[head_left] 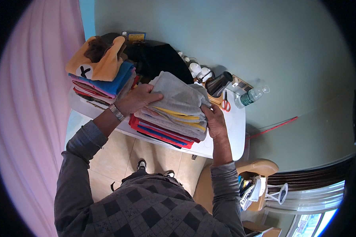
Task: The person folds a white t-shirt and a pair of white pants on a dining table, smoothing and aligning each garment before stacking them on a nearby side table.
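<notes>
A stack of folded clothes stands at the front of a white table [237, 130]. On its top lies a grey folded garment [178, 90], with yellow edges showing in the layers just beneath. My left hand [138, 99] grips the left edge of this garment, thumb on top and fingers partly hidden under it. At the right edge, my right hand [216, 120] pinches the grey cloth, its fingertips partly hidden. Lower in the stack are pale layers [172, 123] and red and blue folded clothes [163, 133].
To the left stands another clothes pile [98, 86] topped by an orange plush item [103, 65]. Black fabric [160, 60] lies behind. Orange-handled scissors [226, 103], a dark cylindrical object [219, 84] and a plastic bottle [252, 96] sit right. A tan chair [204, 189] stands near my right arm.
</notes>
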Available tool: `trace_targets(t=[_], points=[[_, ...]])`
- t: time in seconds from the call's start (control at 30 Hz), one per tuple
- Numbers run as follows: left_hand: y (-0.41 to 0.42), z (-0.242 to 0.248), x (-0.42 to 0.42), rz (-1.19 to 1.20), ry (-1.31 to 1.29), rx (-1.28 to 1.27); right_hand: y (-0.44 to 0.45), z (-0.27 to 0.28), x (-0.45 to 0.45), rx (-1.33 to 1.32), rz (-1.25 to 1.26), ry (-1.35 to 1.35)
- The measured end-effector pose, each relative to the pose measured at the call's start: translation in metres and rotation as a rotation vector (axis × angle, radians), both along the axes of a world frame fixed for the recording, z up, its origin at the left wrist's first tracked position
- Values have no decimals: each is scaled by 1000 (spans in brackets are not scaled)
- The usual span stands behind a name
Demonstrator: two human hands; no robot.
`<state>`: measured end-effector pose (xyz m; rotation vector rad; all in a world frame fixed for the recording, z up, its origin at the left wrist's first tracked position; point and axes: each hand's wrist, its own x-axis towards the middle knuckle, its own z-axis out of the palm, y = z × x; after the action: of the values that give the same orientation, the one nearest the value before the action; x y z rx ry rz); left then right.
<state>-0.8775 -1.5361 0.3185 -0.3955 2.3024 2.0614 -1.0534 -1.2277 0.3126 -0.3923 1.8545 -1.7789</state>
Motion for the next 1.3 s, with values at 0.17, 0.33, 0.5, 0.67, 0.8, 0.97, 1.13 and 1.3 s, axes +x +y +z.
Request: trace_targets(t=[0.17,0.33,0.5,0.67,0.8,0.97,1.13,1.3], points=[[10,14,-2,6,-39,22,2,-18,-8,130,-63,86],[6,-9,0,66,-48,186,6,-14,-1,221,-79,280],[10,-21,4,172,80,4,25,-1,18,216,-21,229],[43,9,12,224,498,-943,43,-9,23,55,13,44],[76,24,-5,-97,550,-1042,42,-11,22,36,57,52],[96,14,-29,-281,512,-1117,49,-8,29,26,63,39],[82,10,-50,-356,483,-964,53,-5,37,0,146,20],[82,19,-59,-423,416,-929,53,-24,39,146,159,305]])
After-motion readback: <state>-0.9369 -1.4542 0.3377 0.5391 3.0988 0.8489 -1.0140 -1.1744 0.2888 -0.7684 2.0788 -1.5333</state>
